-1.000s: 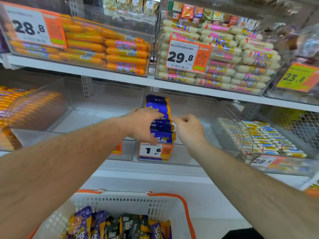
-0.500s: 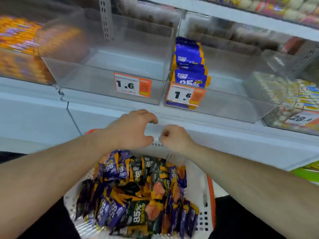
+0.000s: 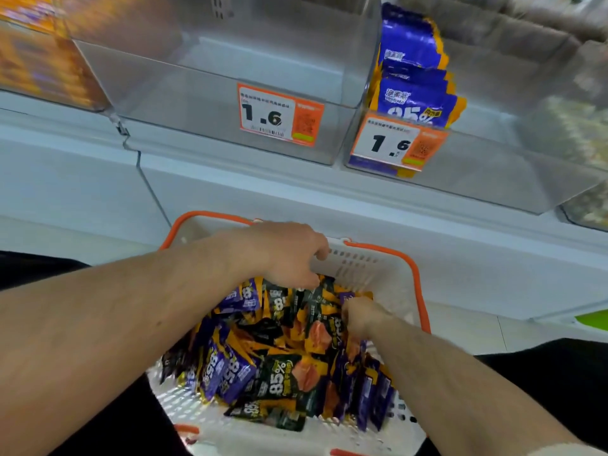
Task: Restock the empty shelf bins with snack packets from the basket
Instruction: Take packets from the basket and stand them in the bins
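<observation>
A white basket (image 3: pixel 371 261) with orange handles sits below the shelf, holding several purple and dark green snack packets (image 3: pixel 283 376). My left hand (image 3: pixel 286 255) reaches into its far end, fingers bent down and touching the top packets, thumb apart. My right hand (image 3: pixel 360 315) is buried in the pile, fingers curled round a packet. Above, one clear shelf bin (image 3: pixel 210 103) stands empty behind a 1.6 price tag (image 3: pixel 279 115). The bin to its right (image 3: pixel 493 166) holds a short row of purple packets (image 3: pixel 414 93).
The white shelf ledge (image 3: pixel 296 192) runs between the bins and the basket. A bin of orange packs (image 3: pixel 39 60) is at the far left, and a bin of pale sticks (image 3: pixel 579 133) at the far right. Dark floor lies on both sides.
Both hands left the purple packets in the right bin and dropped into the basket. My view tilted down from the shelves to the basket.
</observation>
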Action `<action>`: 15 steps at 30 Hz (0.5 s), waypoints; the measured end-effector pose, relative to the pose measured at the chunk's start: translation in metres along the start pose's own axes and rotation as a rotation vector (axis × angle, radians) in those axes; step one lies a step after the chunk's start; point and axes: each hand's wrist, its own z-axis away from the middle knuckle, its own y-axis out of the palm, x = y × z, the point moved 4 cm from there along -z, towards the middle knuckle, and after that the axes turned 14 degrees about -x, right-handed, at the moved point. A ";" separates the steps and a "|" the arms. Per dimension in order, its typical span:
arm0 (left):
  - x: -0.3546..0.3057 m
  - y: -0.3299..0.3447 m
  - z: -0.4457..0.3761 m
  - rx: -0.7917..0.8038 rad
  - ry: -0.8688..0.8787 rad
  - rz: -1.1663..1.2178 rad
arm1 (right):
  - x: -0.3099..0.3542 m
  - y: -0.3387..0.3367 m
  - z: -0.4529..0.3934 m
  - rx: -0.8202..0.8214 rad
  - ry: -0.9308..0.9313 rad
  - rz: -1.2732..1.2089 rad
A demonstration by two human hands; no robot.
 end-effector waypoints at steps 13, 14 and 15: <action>0.024 -0.015 -0.002 0.004 -0.156 0.161 | 0.031 -0.176 0.038 -0.233 -0.303 -0.023; 0.029 -0.019 -0.002 -0.017 -0.190 0.199 | 0.029 -0.192 0.046 -0.265 -0.292 -0.126; 0.035 -0.024 -0.001 -0.037 -0.230 0.244 | 0.028 -0.207 0.056 -0.303 -0.285 -0.227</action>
